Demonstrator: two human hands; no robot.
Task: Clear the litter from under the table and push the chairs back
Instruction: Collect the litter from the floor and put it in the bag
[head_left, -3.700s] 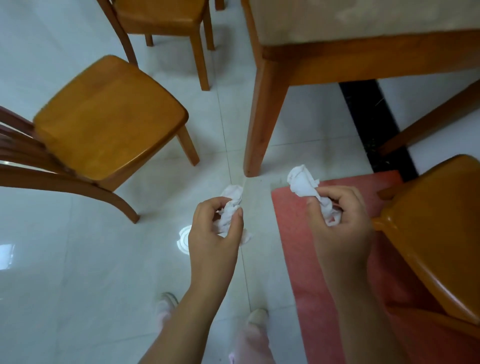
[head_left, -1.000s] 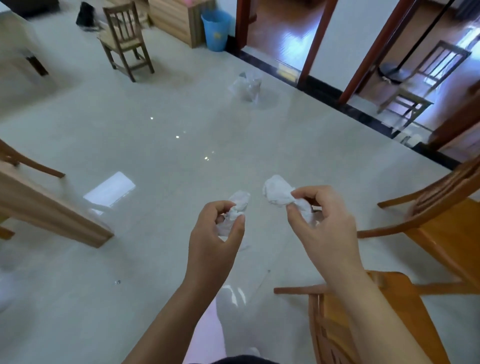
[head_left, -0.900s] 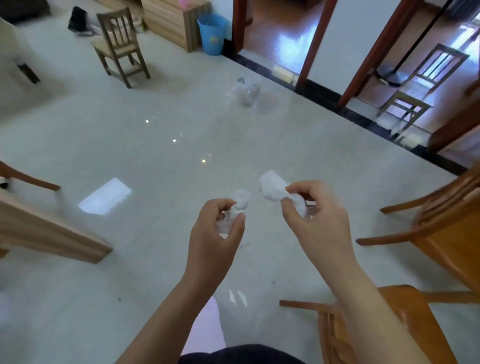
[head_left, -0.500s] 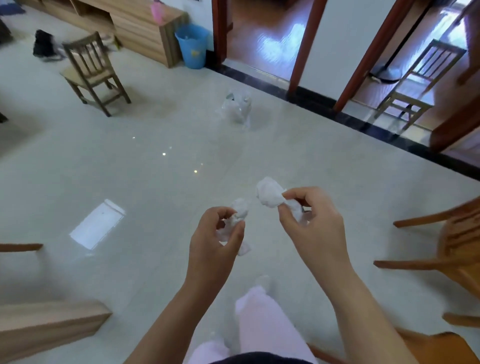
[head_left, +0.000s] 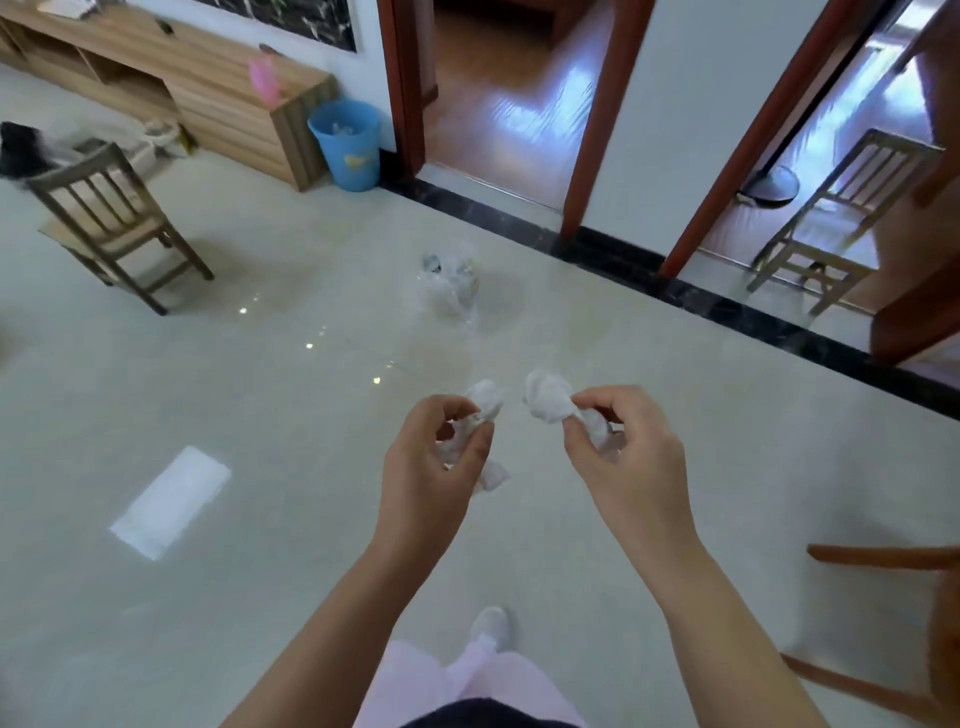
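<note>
Pale glossy floor tiles (head_left: 218, 613) fill most of the view, w/ a pink trouser leg and one shoe (head_left: 488, 626) at the bottom edge. At chest height both hands are out front. Left hand (head_left: 431, 467) pinches a crumpled white tissue (head_left: 480, 415) between thumb and fingertips, a tail of it hanging below the palm. Right hand (head_left: 623, 457) is closed the same way on a second tissue wad (head_left: 548, 402), which sticks out toward the left hand; the two wads are near each other but apart. At the right edge, part of an orange-brown chair (head_left: 893, 561) is cut off by the frame.

Further out, a clear plastic bag (head_left: 449, 283) sits on the floor straight ahead, slightly left of the hands. Beyond it, up-left, a blue bin (head_left: 345, 143) stands against the end of a low wooden cabinet (head_left: 208, 98), beside a doorway. Bin lies ahead and left, so the left hand looks a bit nearer to it; my guess is the litter goes there, though the bag is closer and could be the target.

Hard to tell: what's in the bag (blurred), and the bin contents. Table isn't in view at all. A small brown chair (head_left: 111, 218) stands far left, another sits past the right doorway.
</note>
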